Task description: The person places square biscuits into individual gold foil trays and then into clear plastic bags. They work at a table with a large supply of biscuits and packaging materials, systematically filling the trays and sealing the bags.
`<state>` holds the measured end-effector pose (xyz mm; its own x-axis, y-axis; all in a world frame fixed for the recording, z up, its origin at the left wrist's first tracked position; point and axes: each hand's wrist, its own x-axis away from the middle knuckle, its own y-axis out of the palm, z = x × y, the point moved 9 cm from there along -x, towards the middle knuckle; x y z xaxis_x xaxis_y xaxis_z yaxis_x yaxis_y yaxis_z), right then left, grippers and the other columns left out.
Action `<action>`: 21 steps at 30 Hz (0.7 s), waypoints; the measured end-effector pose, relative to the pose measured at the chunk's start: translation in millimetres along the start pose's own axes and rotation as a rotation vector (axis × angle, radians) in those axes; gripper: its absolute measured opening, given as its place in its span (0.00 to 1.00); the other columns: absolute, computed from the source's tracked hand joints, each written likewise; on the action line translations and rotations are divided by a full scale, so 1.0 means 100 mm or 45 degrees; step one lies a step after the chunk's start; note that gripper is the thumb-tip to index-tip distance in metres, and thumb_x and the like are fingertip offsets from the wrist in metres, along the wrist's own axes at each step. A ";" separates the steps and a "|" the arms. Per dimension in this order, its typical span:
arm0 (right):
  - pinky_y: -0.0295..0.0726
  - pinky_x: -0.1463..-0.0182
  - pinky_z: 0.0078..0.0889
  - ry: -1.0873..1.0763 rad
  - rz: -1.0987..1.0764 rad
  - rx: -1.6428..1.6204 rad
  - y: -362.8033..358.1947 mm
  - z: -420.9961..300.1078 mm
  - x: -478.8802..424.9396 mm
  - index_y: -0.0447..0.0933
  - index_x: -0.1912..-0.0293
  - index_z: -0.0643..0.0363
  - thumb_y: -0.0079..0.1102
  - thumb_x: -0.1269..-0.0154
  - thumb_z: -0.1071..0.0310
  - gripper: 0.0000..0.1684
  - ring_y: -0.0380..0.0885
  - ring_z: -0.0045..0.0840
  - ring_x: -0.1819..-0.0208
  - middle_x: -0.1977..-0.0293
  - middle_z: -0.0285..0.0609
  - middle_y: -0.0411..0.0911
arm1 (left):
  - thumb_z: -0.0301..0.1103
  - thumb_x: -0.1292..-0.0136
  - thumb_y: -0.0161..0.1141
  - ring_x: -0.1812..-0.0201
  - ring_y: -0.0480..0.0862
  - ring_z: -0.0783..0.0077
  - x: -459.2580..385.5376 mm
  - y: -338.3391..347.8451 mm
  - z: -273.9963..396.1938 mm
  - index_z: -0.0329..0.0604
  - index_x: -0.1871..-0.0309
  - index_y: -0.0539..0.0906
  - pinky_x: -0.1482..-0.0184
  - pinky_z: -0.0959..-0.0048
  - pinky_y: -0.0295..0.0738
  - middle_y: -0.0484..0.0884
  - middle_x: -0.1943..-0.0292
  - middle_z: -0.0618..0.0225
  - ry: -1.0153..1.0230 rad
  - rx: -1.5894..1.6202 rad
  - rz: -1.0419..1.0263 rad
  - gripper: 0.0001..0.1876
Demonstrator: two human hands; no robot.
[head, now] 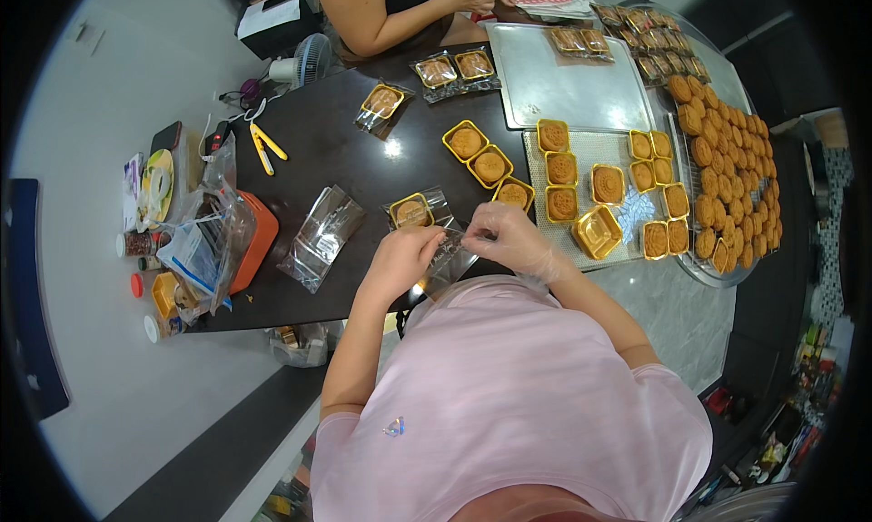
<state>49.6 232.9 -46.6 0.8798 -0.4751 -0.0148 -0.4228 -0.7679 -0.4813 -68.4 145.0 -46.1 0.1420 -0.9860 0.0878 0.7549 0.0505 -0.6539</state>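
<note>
My bare left hand (403,259) and my right hand (507,239), in a clear plastic glove, pinch a clear printed plastic bag (449,257) between them near the table's front edge. Just beyond my left hand, a mooncake in a gold tray (411,212) lies in clear wrapping; whether this is part of the same bag, I cannot tell. Beyond my right hand sits an unwrapped mooncake in a gold tray (514,194), with two more (489,166) in a diagonal row. A stack of flat clear bags (325,234) lies left of my left hand.
Bagged mooncakes (455,71) and a yellow hand-held sealer or iron (266,147) lie farther back. An orange basket (255,242) stands left. To the right are a metal tray (572,79), a perforated mat (593,150) with mooncakes and a rack of loose mooncakes (729,181). People sit opposite.
</note>
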 end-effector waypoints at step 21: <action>0.85 0.51 0.28 0.854 -0.360 -1.041 0.74 0.76 0.27 0.80 0.46 0.69 0.67 0.33 0.65 0.21 0.84 0.24 0.59 0.58 0.45 0.84 | 0.46 0.50 0.74 0.41 0.77 0.50 0.04 0.50 0.16 0.39 0.28 0.67 0.37 0.57 0.69 0.77 0.42 0.52 0.278 -0.044 -0.115 0.46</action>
<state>58.9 196.1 -148.8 0.7750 -0.1841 0.6045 -0.4591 -0.8214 0.3384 -20.2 146.1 -66.6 -0.0699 -0.9975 -0.0146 0.7352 -0.0416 -0.6766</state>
